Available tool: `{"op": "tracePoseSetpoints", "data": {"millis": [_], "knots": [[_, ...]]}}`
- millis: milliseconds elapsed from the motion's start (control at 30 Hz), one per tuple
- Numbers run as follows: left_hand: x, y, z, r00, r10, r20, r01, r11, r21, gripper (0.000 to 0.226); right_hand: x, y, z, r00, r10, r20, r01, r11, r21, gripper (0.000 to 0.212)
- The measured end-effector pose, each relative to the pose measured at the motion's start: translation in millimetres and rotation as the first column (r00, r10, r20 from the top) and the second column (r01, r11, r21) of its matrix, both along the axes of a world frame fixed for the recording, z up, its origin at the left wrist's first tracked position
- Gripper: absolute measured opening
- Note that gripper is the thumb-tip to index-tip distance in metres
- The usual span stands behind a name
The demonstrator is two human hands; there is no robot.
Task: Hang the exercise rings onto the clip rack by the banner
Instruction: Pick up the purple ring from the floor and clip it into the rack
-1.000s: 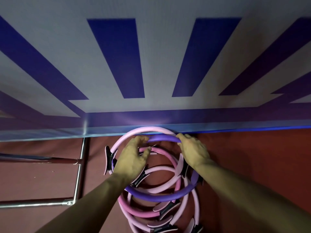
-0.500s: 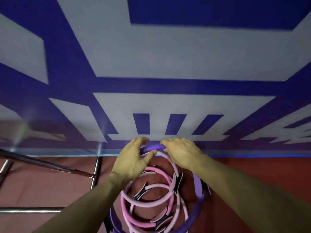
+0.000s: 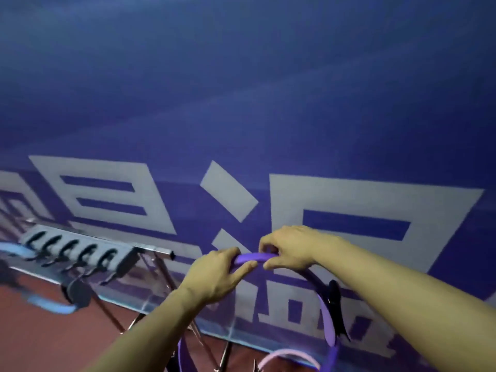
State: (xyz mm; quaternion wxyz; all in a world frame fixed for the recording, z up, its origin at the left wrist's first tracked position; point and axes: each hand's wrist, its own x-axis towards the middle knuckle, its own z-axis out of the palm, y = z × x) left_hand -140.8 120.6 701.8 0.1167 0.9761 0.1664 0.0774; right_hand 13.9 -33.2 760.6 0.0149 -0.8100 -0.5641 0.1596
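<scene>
both hands on the ring, rack not yet reached

your left hand (image 3: 214, 275) and right hand (image 3: 290, 249) grip the top of the purple foam exercise ring (image 3: 251, 256), raised before the blue banner (image 3: 241, 103). you've yet to hang it; the grey clip rack (image 3: 80, 251) sits well left, a pale pink ring (image 3: 290, 357) waits below.
</scene>
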Motion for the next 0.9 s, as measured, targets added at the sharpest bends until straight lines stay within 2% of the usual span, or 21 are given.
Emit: {"op": "tracePoseSetpoints", "data": {"millis": [167,367,467,567,633,733,833,900], "knots": [[-88.4,14.6,112.8,1.0,0.015,0.014,-0.016,0.991,0.13,0.053,-67.0,26.3,101.2,0.975,0.032,-0.219,-0.03,0.999,0.013,0.04],[-220.4,52.9,191.5,0.984,0.097,0.149,-0.134,0.956,0.262,0.055,-184.3,61.1,153.4,0.863,0.085,-0.498,0.045,0.969,0.244,0.034],[-295.4,82.1,205.4,0.963,0.131,0.235,-0.184,0.958,0.221,0.057,-250.4,93.4,160.4,0.858,0.085,-0.506,0.118,0.927,0.355,0.043],[-371.0,111.8,209.3,0.923,0.185,0.337,-0.241,0.962,0.132,0.055,-315.9,127.7,160.6,0.878,0.051,-0.475,0.163,0.902,0.4,0.069],[-418.0,129.6,208.0,0.89,0.241,0.387,-0.279,0.959,0.045,0.048,-354.5,148.3,160.9,0.911,0.024,-0.411,0.165,0.894,0.417,0.071],[-476.2,154.2,197.4,0.848,0.312,0.428,-0.323,0.945,-0.049,0.053,-405.8,176.1,160.8,0.92,0.008,-0.391,0.177,0.883,0.436,0.07],[-518.2,172.5,181.3,0.839,0.344,0.421,-0.345,0.935,-0.077,0.057,-450.9,200.2,151.1,0.915,0.004,-0.402,0.178,0.893,0.414,0.066],[-537.2,181.0,170.4,0.849,0.344,0.402,-0.336,0.937,-0.091,0.054,-474.4,218.8,136.6,0.918,0.022,-0.396,0.162,0.891,0.425,0.073]]}}
